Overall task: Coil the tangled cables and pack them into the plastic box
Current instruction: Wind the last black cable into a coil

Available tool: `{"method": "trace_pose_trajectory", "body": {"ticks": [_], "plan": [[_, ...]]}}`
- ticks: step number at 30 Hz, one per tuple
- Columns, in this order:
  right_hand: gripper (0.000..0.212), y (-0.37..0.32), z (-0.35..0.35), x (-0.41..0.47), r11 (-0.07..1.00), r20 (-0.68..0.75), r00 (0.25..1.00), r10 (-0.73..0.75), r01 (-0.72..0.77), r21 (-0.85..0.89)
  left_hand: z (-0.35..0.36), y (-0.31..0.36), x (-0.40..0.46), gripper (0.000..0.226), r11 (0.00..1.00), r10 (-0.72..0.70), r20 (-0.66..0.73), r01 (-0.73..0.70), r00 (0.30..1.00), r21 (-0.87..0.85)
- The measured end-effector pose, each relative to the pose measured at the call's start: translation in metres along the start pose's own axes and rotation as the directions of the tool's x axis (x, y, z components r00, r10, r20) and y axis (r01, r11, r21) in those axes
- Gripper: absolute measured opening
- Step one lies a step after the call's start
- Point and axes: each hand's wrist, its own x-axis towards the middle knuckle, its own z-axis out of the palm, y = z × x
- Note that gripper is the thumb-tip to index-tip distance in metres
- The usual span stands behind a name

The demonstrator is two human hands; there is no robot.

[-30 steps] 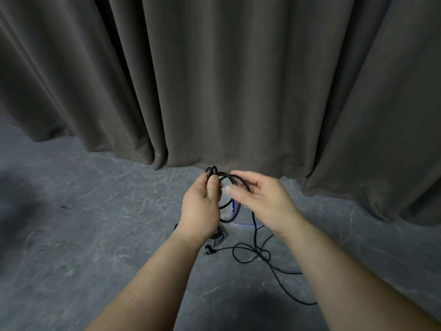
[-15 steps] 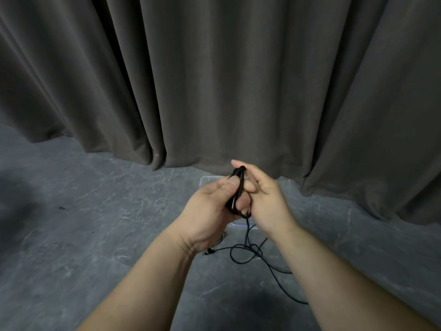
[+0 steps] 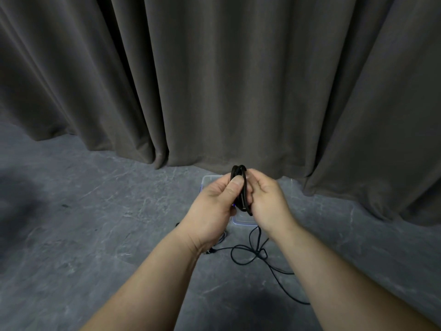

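Observation:
A black cable coil, squeezed flat into a narrow bundle, stands upright between my hands. My left hand grips it with the thumb pressed on its front. My right hand holds its other side, fingers curled around it. The cable's loose tail hangs down and lies in loops on the floor, trailing to the right. The clear plastic box sits on the floor behind my hands, mostly hidden; a near corner shows below them. A second cable end peeks out under my left wrist.
A dark grey curtain hangs across the whole back, its hem just behind the box. The floor is grey marbled stone.
The open loop from one second ago has been pressed flat into a tight bundle between both hands. The hands closed together and rose slightly; the tail on the floor shifted little.

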Motion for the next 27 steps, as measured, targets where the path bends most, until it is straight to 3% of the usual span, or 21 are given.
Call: {"method": "trace_pose_trajectory", "body": {"ticks": [3, 7, 10, 15, 20, 24, 27], "plan": [[0.04, 0.004, -0.003, 0.0, 0.984, -0.104, 0.991, -0.081, 0.063, -0.165, 0.001, 0.004, 0.0, 0.03, 0.998, 0.001, -0.008, 0.0, 1.0, 0.056], [0.029, 0.004, -0.007, 0.0, 0.955, -0.163, 0.981, -0.102, 0.051, -0.291, 0.005, 0.005, 0.0, 0.007, 0.992, 0.006, 0.016, -0.008, 1.0, 0.127], [0.025, -0.001, -0.014, 0.001, 0.925, -0.186, 0.974, -0.132, 0.054, -0.377, 0.002, 0.001, 0.0, 0.018, 0.978, 0.02, -0.033, -0.012, 0.999, 0.207], [0.033, 0.0, -0.014, 0.004, 0.987, -0.111, 0.993, -0.029, 0.011, -0.163, 0.001, 0.007, -0.002, 0.022, 0.998, 0.019, -0.105, -0.012, 0.994, 0.066], [0.04, 0.0, -0.011, 0.003, 0.993, 0.013, 0.993, 0.116, -0.116, 0.034, 0.005, 0.008, 0.0, 0.023, 0.958, -0.018, -0.028, 0.01, 0.999, -0.288], [0.034, -0.004, -0.012, 0.002, 0.966, 0.055, 0.986, 0.158, -0.166, 0.199, 0.003, 0.009, 0.0, 0.019, 0.967, -0.01, 0.009, 0.012, 1.0, -0.254], [0.03, -0.005, -0.015, 0.002, 0.957, 0.082, 0.983, 0.167, -0.182, 0.225, 0.0, 0.008, -0.001, 0.019, 0.978, -0.008, -0.014, 0.005, 1.0, -0.207]]}}
